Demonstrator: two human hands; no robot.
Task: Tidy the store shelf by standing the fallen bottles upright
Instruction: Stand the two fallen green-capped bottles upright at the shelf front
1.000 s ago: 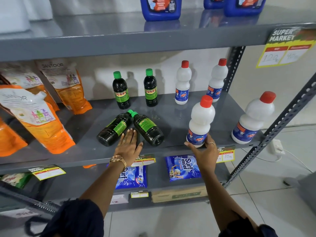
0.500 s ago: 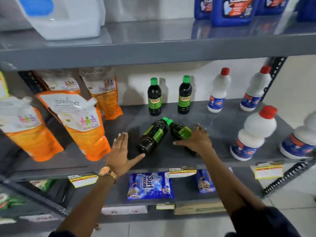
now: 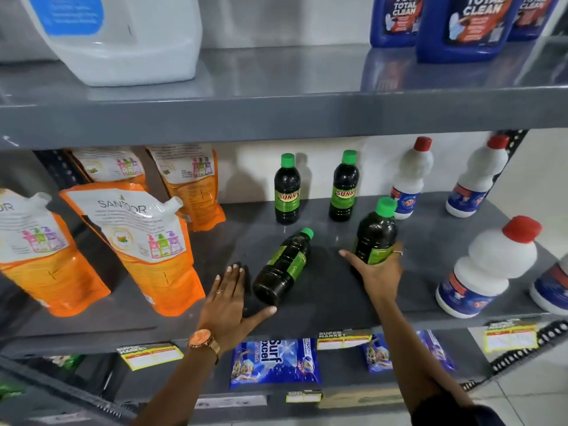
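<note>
On the grey middle shelf a dark bottle with a green cap and green label lies on its side, cap pointing to the back right. My left hand rests flat and open on the shelf just left of its base, thumb under the base. My right hand grips the lower part of a second dark green-capped bottle, held almost upright and tilted slightly. Two matching bottles stand upright at the back.
White bottles with red caps stand on the right. Orange refill pouches fill the left side. The shelf above holds a white jug and blue jugs. Blue detergent packets lie on the lower shelf.
My right hand has lifted the right fallen bottle from lying flat to nearly upright. My left hand has moved closer to the base of the bottle that lies flat.
</note>
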